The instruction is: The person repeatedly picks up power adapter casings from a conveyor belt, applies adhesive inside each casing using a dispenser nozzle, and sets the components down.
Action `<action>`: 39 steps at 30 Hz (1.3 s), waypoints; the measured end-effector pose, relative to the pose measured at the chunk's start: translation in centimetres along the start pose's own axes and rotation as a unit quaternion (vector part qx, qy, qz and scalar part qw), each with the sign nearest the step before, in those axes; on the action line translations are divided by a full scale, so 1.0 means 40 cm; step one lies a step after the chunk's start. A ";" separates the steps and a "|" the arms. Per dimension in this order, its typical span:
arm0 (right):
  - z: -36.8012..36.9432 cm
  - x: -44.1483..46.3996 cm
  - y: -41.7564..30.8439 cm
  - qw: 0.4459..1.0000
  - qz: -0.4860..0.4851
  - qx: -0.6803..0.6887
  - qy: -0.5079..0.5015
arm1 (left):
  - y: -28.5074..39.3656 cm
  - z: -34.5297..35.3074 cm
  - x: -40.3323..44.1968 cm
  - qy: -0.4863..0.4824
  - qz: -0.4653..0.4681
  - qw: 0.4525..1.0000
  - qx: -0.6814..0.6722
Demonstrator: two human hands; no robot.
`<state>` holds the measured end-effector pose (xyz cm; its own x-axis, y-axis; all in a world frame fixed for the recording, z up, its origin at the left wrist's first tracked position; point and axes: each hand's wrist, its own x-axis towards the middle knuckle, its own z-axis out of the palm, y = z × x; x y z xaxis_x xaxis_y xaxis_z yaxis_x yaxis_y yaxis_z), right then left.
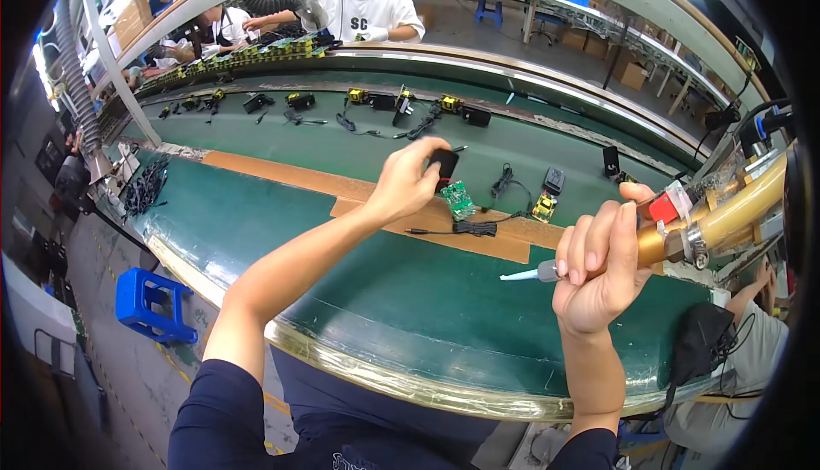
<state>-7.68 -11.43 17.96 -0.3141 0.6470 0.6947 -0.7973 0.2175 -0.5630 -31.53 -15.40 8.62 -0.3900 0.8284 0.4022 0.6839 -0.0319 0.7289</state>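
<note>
My left hand point(408, 181) pinches a black plastic adapter housing point(444, 165) over the far side of the bench. Just below the housing a green circuit board point(458, 200) hangs tilted, with a red wire between the two. A black cable with a plug point(470, 229) lies on the cardboard strip point(359, 205) beneath it. On the right, my right hand point(602, 265) is wrapped around a glue dispenser point(653, 246) with a brass-coloured body. Its pale nozzle point(519, 275) points left above the green bench point(384, 299), apart from the board.
Black adapter parts with yellow components and cables lie along the green conveyor point(325, 137). A cable bundle point(148, 186) sits at the bench's left. A blue stool point(155, 303) stands on the floor. A person in a white shirt point(384, 9) works opposite; another person point(743, 367) is at right.
</note>
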 end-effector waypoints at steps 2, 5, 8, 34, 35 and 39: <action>0.008 -0.001 -0.007 1.000 0.011 0.009 0.022 | 0.030 -0.006 -0.027 0.034 0.017 0.999 -0.019; 0.023 0.002 -0.010 0.999 0.023 0.015 0.039 | 0.076 -0.023 -0.069 0.072 0.034 0.996 -0.042; 0.023 0.003 -0.008 1.000 0.013 0.005 0.001 | 0.120 -0.047 -0.110 -0.088 -0.104 0.983 -0.119; 0.083 -0.019 -0.018 0.997 0.050 0.050 -0.009 | 0.237 -0.054 -0.257 -0.166 -0.038 0.859 -0.482; 0.084 -0.020 -0.016 0.997 0.051 0.050 -0.009 | 0.235 -0.055 -0.258 -0.165 -0.039 0.859 -0.482; 0.087 -0.023 -0.010 0.997 0.049 0.051 -0.011 | 0.223 -0.059 -0.259 -0.167 -0.041 0.855 -0.489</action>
<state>-8.89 -14.66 19.11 -0.4039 0.6449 0.6488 -0.8101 0.0772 -0.5812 -22.86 -25.58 12.28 -0.1020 0.9585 0.2660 -0.2442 -0.2834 0.9274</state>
